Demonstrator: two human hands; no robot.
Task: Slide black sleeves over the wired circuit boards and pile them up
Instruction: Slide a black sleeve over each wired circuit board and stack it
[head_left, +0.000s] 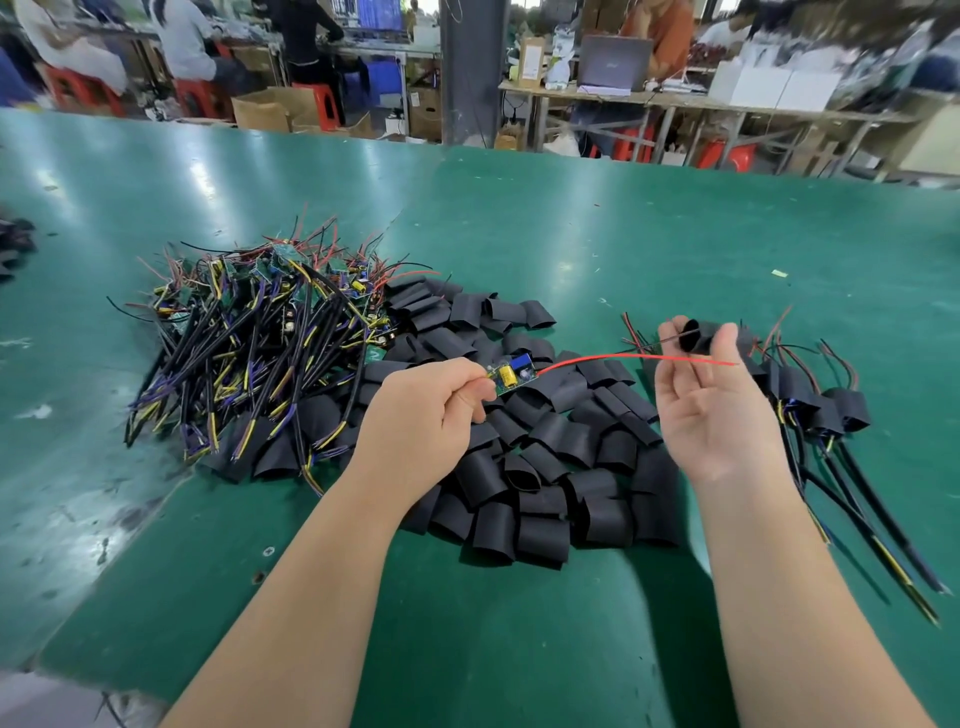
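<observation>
Pinching a small circuit board (511, 375) in the left hand (426, 415), red wire (623, 356) trailing toward a black sleeve (696, 335) gripped by right hand (711, 410) fingertips, above loose sleeves (545, 467) on a green table (675, 234). Beyond left, tangled unsleeved boards (260, 332); right, finished pile (821, 405).

A wide green surface (623, 218) fills the near ground, glossy with pale streaks of overhead light and scuffed near its left edge. Beyond its far edge stands a grey pillar (471, 67). Left of it, people sit on red stools (195, 96) at benches, with cardboard boxes (270, 111) on the floor. Right of it, a wooden table (675, 98) carries a laptop (615, 62) and white boxes (774, 85).
</observation>
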